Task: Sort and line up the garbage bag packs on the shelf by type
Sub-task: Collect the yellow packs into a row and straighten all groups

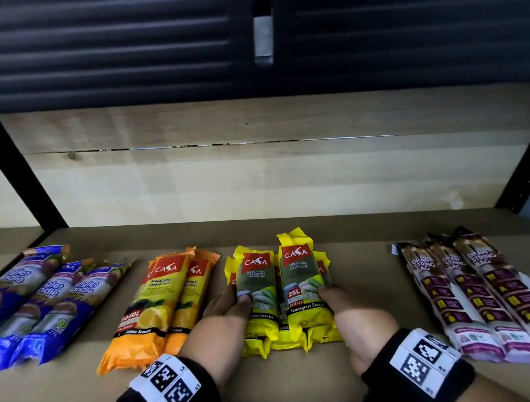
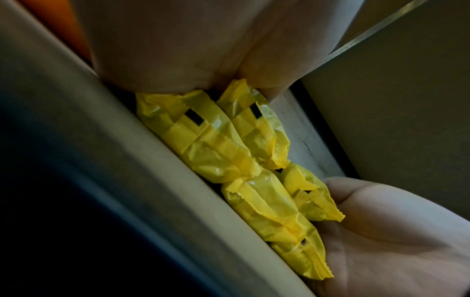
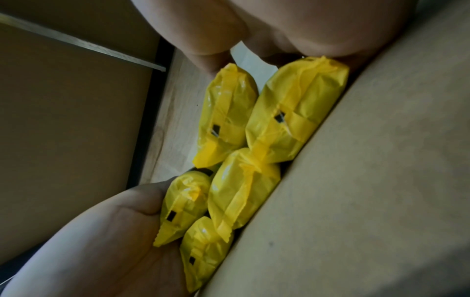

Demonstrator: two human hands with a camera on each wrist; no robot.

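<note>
Wristbands at 6 o'clock, my left hand and right hand clamp the stacked yellow lemongrass packs at shelf centre; film looks slick, soft, light, so I'd squeeze mid-body, not the crimped ends.

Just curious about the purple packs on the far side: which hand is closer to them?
Right. The right hand holds the yellow packs, beside the purple packs; the left hand is beyond.
</note>
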